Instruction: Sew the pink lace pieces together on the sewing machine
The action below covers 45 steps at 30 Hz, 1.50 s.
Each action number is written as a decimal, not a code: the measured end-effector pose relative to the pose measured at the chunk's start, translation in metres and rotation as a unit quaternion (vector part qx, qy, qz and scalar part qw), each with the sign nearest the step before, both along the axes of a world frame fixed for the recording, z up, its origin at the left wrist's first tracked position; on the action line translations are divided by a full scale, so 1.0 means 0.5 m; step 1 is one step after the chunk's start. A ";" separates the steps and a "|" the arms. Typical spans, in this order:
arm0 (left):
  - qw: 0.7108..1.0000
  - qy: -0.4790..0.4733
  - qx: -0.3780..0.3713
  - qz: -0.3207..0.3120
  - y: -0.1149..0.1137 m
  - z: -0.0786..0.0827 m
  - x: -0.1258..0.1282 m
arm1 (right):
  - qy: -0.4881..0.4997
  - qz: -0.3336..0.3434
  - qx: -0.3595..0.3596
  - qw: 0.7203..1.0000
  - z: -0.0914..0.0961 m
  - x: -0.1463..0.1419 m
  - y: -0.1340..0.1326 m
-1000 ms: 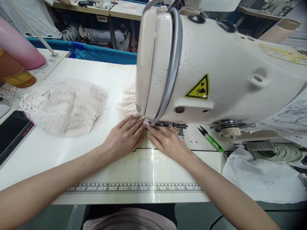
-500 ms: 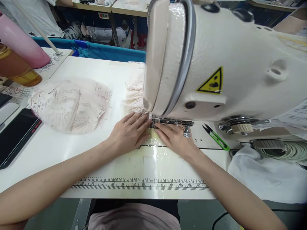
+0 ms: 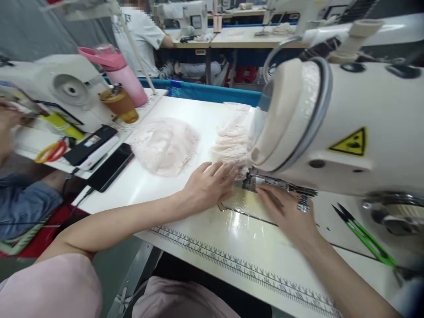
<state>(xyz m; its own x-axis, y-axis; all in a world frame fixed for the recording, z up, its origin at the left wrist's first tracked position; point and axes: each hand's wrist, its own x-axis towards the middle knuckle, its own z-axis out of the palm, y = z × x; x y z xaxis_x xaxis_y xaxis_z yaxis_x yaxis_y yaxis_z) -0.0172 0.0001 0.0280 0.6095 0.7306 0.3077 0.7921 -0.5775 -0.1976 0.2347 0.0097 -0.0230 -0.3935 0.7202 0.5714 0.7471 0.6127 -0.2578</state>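
A gathered strip of pale pink lace fabric runs under the head of a white sewing machine, close to the presser foot. My left hand has its fingers bent and closed on the near edge of this lace, left of the needle area. On the other side, my right hand rests low by the presser foot, fingers stretched out and apart with nothing seen in them. The machine's metal guide parts hide some of its fingers. A separate rounded lace piece lies flat to the left.
Green thread snips lie right of my right hand. A phone, a pink bottle, an amber cup and orange-handled scissors stand or lie at left. A printed ruler follows the front edge. Co-workers sit at left and behind.
My view has swung left and up, showing more of the neighbouring table. My left hand's fingers are more bent now. The right hand has drawn slightly away from the presser foot.
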 end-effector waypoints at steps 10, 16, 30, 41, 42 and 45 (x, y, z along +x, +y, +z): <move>0.908 -0.133 0.102 0.384 -0.018 0.050 -0.238 | -0.098 0.026 0.049 0.994 -0.034 0.024 0.000; 0.889 -0.240 0.078 0.383 -0.011 0.068 -0.255 | -0.082 0.021 0.064 0.994 0.016 -0.007 0.002; 0.922 -0.172 -0.328 -0.112 -0.127 0.055 -0.024 | 0.009 0.034 -0.028 0.999 0.029 -0.018 0.002; 0.984 -0.106 -0.104 -0.097 -0.125 0.012 0.026 | -0.095 0.232 0.080 0.965 0.047 -0.014 -0.016; 0.986 -0.101 -0.094 -0.094 -0.122 0.013 0.029 | -0.099 0.213 0.076 0.969 0.049 -0.011 -0.014; 0.990 -0.095 -0.050 -0.092 -0.109 0.015 0.046 | -0.081 0.158 0.070 0.982 0.048 -0.002 -0.005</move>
<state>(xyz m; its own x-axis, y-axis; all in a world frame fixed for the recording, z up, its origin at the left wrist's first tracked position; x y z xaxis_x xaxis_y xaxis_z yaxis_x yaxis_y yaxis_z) 0.0058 -0.0542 0.0355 0.6727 0.6455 0.3617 0.6896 -0.7241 0.0096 0.2335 0.0071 0.0011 -0.6777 0.4666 0.5684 0.5388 0.8410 -0.0480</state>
